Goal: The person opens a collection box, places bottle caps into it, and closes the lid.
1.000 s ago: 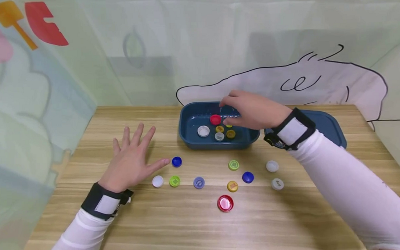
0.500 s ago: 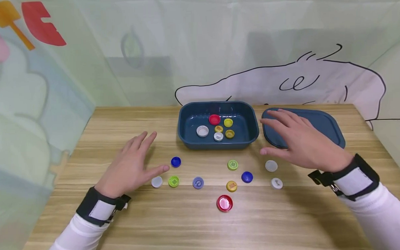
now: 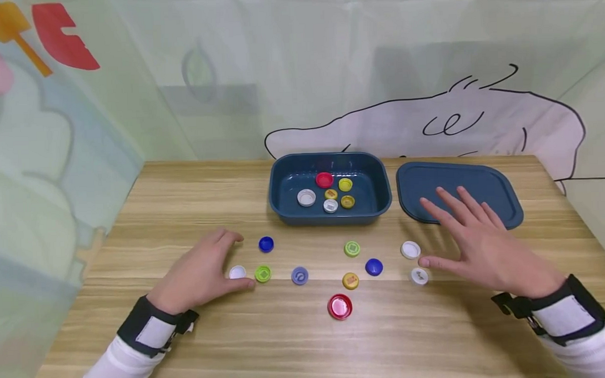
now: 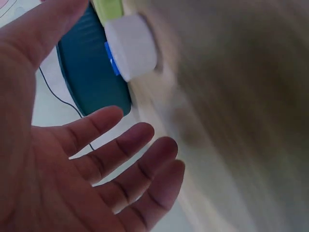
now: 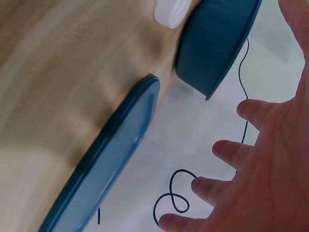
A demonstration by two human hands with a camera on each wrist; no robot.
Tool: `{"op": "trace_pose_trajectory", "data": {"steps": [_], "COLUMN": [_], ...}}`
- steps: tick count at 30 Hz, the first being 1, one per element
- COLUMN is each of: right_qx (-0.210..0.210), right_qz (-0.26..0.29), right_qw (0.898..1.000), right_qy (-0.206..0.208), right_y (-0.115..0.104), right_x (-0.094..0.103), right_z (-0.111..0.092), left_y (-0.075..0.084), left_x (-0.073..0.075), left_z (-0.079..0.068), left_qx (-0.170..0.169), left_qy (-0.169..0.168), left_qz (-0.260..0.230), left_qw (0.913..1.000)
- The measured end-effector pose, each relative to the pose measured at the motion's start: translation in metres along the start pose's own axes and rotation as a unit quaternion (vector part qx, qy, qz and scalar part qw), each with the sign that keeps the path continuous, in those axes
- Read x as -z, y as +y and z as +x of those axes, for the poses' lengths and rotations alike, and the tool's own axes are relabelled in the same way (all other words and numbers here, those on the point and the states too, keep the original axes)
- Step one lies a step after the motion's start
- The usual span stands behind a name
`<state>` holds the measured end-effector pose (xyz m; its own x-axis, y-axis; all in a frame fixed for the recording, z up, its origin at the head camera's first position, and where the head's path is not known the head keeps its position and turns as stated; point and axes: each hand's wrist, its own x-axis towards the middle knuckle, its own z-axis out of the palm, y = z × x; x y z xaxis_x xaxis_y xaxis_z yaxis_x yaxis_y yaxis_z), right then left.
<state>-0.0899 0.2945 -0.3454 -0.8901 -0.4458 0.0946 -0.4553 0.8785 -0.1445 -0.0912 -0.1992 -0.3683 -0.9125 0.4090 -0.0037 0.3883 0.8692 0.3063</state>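
Observation:
On the left, my left hand (image 3: 197,273) hovers by a white bottle cap (image 3: 237,272), thumb and fingers apart on either side of it. In the left wrist view the white cap (image 4: 131,47) stands clear of the loosely bent fingers, and nothing is held. A green cap (image 3: 262,274) and a dark blue cap (image 3: 266,244) lie close by. My right hand (image 3: 490,252) is spread with nothing in it, above the table beside two white caps, the farther one (image 3: 411,250) and the nearer one (image 3: 419,276). Its thumb tip appears close to the nearer cap.
A dark blue box (image 3: 331,217) at the back holds several caps. Its lid-like tray (image 3: 462,183) lies to the right. Between the hands lie a periwinkle cap (image 3: 299,276), a light green cap (image 3: 352,249), a blue cap (image 3: 374,267), a yellow cap (image 3: 351,281) and a red cap (image 3: 340,306).
My right hand has come from over the box down to the right, near the white caps. The left hand has turned and lowered toward its white cap, fingers now bent.

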Motion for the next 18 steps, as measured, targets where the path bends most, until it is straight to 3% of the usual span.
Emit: {"op": "trace_pose_trajectory", "data": {"steps": [8, 18], "right_qx": [-0.002, -0.007], "right_qz": [-0.002, 0.005], "right_qw": [1.0, 1.0], "right_qy": [0.001, -0.009], "right_y": [-0.004, -0.007], "right_x": [-0.008, -0.015], "right_z": [-0.006, -0.007], "left_y": [-0.001, -0.001], "left_x": [-0.009, -0.008], "left_z": [-0.003, -0.004], "left_qx": [-0.021, -0.035], "left_qy": [-0.016, -0.031], "left_qz": [-0.01, -0.026], "left_qw": [0.9996, 0.9985]}}
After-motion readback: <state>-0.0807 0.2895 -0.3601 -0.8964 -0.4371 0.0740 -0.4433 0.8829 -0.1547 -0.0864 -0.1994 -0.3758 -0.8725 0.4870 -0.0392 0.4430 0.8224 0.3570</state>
